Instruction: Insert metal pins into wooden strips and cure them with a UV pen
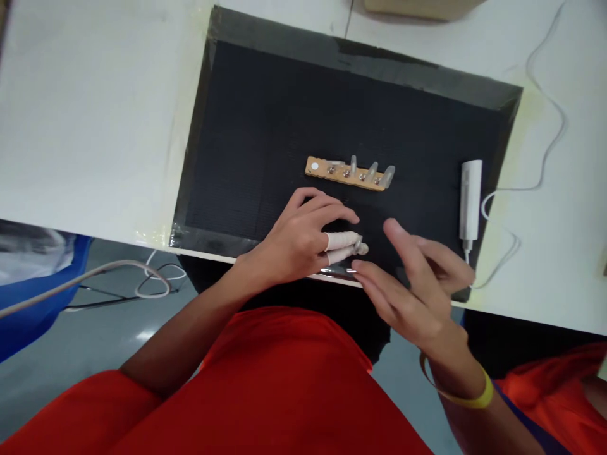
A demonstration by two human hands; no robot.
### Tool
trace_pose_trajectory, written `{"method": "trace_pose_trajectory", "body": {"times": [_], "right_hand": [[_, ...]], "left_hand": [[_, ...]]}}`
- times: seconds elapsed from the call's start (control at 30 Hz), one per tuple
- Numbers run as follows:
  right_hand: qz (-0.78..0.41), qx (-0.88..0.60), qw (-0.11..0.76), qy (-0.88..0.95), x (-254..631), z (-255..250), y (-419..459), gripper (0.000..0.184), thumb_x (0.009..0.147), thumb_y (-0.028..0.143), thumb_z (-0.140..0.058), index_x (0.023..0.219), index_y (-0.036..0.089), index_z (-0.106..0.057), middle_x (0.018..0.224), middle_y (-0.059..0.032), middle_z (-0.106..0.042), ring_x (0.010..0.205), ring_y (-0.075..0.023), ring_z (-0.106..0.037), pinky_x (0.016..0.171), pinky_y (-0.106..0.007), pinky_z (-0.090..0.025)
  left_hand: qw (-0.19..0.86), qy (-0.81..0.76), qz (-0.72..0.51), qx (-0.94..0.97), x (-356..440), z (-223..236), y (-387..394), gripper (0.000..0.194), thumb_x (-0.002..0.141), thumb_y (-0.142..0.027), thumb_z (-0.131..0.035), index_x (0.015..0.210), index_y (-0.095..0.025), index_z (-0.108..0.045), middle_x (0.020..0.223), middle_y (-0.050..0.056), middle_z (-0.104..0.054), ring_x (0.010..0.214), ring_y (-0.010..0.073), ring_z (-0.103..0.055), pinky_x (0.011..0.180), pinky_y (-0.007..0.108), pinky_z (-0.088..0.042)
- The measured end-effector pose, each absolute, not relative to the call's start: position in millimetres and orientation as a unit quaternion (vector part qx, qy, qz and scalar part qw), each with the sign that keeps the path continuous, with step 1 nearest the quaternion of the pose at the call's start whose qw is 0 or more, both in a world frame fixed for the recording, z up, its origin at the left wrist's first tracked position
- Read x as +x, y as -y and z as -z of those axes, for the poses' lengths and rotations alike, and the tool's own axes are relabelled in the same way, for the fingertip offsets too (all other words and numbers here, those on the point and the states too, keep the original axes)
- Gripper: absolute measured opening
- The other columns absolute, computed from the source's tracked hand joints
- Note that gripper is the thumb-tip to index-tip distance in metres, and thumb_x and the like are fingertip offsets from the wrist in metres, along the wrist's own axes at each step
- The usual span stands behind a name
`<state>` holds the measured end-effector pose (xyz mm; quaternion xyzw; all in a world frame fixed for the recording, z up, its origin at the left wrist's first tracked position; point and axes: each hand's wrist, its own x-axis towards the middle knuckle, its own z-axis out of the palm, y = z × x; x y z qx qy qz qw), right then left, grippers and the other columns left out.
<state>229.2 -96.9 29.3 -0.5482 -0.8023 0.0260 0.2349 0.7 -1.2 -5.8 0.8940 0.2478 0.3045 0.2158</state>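
My left hand is over the near edge of the black mat, with white coverings on two of its fingers. Those covered fingers pinch a small shiny piece, too small to name for sure. Close by on the right is my right hand, its index finger raised. Its lower fingertips are pressed together around a tiny whitish sliver I cannot make out. Beyond both hands lies a tan strip with a white dot, small metal bits and several translucent nail-shaped tips standing along it.
The black mat is taped onto a white table. A white stick-shaped device with a cable lies on its right side. A cardboard-coloured box is at the far edge. Another person's red sleeve shows at lower right.
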Motion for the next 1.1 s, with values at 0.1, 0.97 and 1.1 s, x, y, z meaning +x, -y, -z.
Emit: {"method": "trace_pose_trajectory", "body": {"times": [0.1,0.97,1.1], "right_hand": [[0.036,-0.557,0.279,0.781,230.0,-32.2,95.2,0.041,0.087,0.010,-0.079,0.123,0.029,-0.075,0.170,-0.0049,-0.044,0.129,-0.0314,-0.059,0.094,-0.045,-0.057],[0.046,-0.559,0.255,0.787,243.2,-30.8,94.7,0.043,0.085,0.006,-0.080,0.122,0.026,-0.074,0.176,-0.0004,-0.032,0.135,-0.0355,-0.053,0.095,-0.047,-0.058],[0.044,-0.559,0.250,0.790,242.5,-29.3,93.4,0.040,0.087,0.010,-0.079,0.123,0.026,-0.074,0.175,-0.0024,-0.034,0.134,-0.0354,-0.054,0.095,-0.048,-0.058]], "left_hand": [[0.215,-0.252,-0.314,0.890,1.4,5.1,1.2,0.005,0.098,-0.022,-0.074,0.100,-0.024,-0.077,0.122,0.003,-0.078,0.112,0.0219,-0.069,0.105,0.045,-0.044],[0.219,-0.264,-0.307,0.888,6.1,2.4,2.6,0.011,0.101,-0.025,-0.071,0.094,-0.025,-0.080,0.118,0.001,-0.080,0.107,0.0194,-0.070,0.107,0.044,-0.044],[0.215,-0.262,-0.308,0.889,5.4,3.2,2.3,0.011,0.099,-0.024,-0.073,0.091,-0.023,-0.080,0.118,0.002,-0.079,0.107,0.0199,-0.070,0.106,0.044,-0.044]]}}
